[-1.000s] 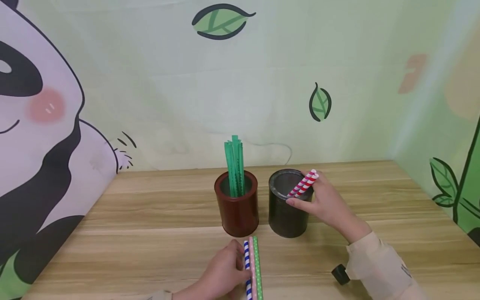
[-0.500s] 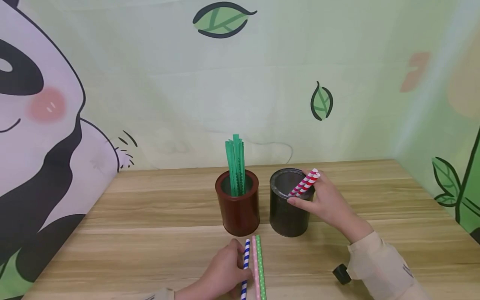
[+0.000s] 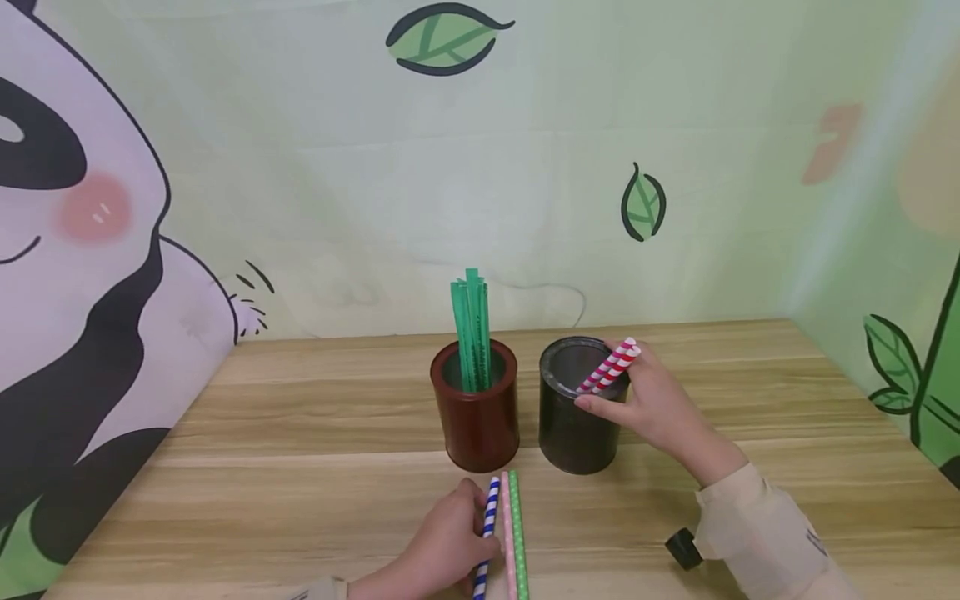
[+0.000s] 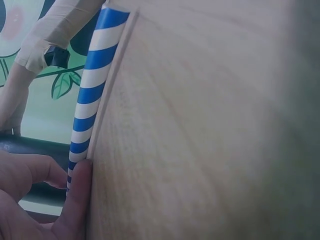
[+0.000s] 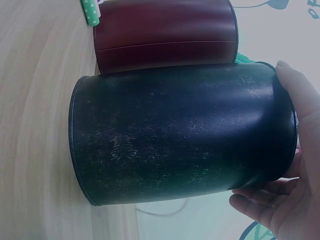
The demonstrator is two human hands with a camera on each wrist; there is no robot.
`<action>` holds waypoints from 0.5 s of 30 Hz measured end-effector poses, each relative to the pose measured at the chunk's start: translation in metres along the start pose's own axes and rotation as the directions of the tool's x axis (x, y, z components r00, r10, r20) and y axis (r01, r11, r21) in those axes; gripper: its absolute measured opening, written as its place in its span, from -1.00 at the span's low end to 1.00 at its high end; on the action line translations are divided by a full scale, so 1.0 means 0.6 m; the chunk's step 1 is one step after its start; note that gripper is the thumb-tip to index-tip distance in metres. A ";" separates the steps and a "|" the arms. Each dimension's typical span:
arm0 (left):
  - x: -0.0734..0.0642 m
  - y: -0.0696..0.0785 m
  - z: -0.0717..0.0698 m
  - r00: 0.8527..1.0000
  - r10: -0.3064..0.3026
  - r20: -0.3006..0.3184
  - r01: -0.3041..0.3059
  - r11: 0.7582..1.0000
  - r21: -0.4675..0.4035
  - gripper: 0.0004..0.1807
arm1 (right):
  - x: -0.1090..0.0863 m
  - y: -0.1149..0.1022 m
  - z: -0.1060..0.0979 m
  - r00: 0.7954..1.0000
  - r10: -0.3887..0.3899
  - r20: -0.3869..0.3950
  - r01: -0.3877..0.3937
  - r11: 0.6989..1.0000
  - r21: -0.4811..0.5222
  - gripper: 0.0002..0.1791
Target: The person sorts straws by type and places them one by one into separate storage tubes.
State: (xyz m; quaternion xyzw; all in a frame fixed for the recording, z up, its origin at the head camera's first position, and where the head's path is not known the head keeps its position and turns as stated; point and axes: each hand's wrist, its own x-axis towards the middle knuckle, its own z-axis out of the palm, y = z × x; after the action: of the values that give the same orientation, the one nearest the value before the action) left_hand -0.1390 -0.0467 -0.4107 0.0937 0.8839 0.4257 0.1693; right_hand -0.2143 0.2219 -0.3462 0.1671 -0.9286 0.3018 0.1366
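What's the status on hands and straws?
Left hand pinches blue-striped straw; pink straw, green straw alongside. Right hand grips black cup, two striped straws inside. Nothing visibly blocking.

hidden lower end of red-striped straw [image 3: 617, 370], apparently inside black cup [image 3: 577, 435]

The table [image 3: 300, 417] bears two cups [image 3: 482, 433] and two dotted straws [image 3: 519, 533].
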 end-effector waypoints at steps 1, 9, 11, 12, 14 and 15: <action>-0.001 -0.001 0.000 1.000 0.006 -0.001 -0.006 1.000 -0.009 -0.62 | 0.000 0.000 0.000 1.000 -0.002 -0.001 0.002 1.000 -0.001 -0.14; -0.002 -0.002 -0.009 0.999 0.037 0.012 -0.037 0.998 -0.047 -0.61 | 0.000 -0.001 0.001 1.000 0.004 0.000 -0.004 1.000 0.002 -0.14; -0.002 -0.001 -0.011 0.998 0.070 0.000 -0.069 0.997 -0.042 -0.61 | 0.000 -0.001 0.001 1.000 0.009 0.001 -0.009 1.000 -0.001 -0.14; -0.003 -0.001 -0.013 0.996 0.087 -0.010 -0.087 0.995 -0.041 -0.61 | 0.000 -0.001 0.000 1.000 0.011 0.003 -0.011 1.000 -0.002 -0.13; -0.003 0.000 -0.014 0.993 0.112 -0.022 -0.113 0.993 -0.044 -0.61 | 0.000 -0.001 0.000 1.000 0.015 0.004 -0.015 1.000 -0.004 -0.13; -0.003 0.000 -0.014 0.992 0.124 -0.030 -0.126 0.991 -0.041 -0.61 | 0.000 -0.001 0.000 1.000 0.017 0.005 -0.017 1.000 -0.003 -0.13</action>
State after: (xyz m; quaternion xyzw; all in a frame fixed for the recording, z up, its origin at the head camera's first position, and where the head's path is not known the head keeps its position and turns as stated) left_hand -0.1406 -0.0534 -0.4052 0.1394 0.8691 0.4557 0.1322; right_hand -0.2140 0.2214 -0.3459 0.1597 -0.9308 0.3012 0.1319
